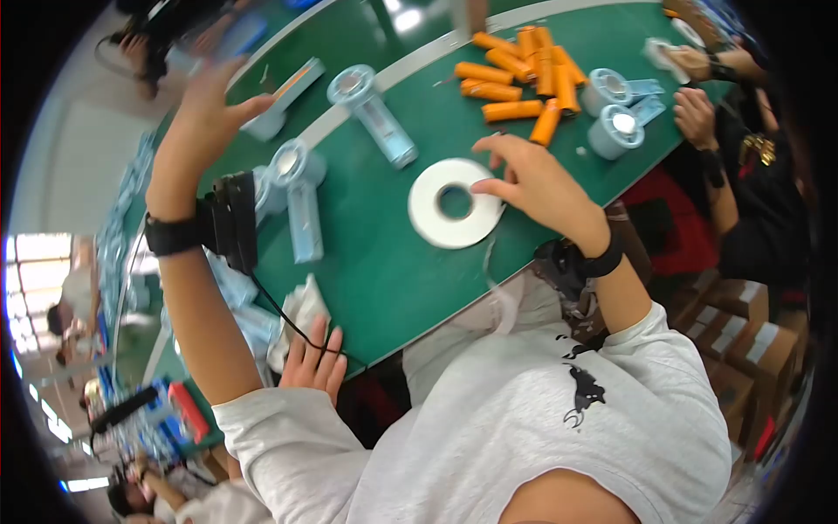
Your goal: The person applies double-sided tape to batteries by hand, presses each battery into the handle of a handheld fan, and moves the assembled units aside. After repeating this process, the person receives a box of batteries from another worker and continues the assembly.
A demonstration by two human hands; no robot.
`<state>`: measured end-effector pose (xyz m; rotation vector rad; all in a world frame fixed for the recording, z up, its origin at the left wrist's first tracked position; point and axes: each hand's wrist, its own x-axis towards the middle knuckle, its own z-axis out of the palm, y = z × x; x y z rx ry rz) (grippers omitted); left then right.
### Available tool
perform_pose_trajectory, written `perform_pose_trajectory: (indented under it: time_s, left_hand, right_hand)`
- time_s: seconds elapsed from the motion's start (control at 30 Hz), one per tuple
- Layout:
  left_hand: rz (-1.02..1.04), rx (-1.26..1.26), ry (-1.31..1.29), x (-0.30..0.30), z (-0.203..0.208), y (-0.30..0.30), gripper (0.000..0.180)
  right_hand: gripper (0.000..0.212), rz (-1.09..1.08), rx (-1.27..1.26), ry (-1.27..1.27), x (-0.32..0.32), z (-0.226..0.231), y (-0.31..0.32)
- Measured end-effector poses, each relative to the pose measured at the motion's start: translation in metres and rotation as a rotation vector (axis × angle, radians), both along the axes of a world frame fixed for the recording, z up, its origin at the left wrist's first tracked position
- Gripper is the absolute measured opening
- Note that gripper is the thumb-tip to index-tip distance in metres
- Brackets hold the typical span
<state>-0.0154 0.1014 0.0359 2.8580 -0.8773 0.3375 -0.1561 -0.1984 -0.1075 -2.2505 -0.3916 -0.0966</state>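
Observation:
My left hand (199, 122) is raised over the far left of the table, its thumb stretched out and its fingers blurred. Just beyond its thumb lies a light blue plastic housing (295, 87) with an orange strip along its handle. My right hand (541, 179) hovers at the right side of a white tape roll (429, 210) lying flat. Its thumb reaches to the hole of the roll, fingers bent and apart; whether it touches is unclear. A loose tail of tape (491, 271) hangs from the roll over the near edge.
Orange cylindrical batteries (515, 70) lie piled beyond my right hand. More round-headed blue housings stand around (375, 118), (301, 201), (615, 131). Another person's hand (316, 362) rests beside a white cloth (305, 306). A co-worker's hands (696, 116) are at the right. Cardboard boxes (733, 332) stand below.

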Motion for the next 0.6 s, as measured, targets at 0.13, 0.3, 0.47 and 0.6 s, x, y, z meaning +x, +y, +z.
perform_pose_trajectory:
  time_s: [0.13, 0.3, 0.47, 0.6]
  left_hand:
    - [-0.025, -0.006, 0.041, -0.120, 0.015, -0.002, 0.050]
    - [0.474, 0.430, 0.473, -0.188, -0.029, 0.022, 0.037]
    - [0.453, 0.260, 0.386, -0.221, -0.055, 0.041, 0.039]
    - [0.450, 0.052, 0.356, -0.273, -0.039, 0.001, 0.041]
  right_hand:
    - [0.042, -0.041, -0.131, -0.048, -0.006, -0.007, 0.027]
    - [0.048, -0.053, -0.116, -0.046, -0.022, -0.007, 0.021]
    - [0.045, -0.070, -0.007, -0.146, -0.052, -0.009, -0.002]
    - [0.040, -0.139, 0.017, -0.203, -0.065, -0.006, -0.024]
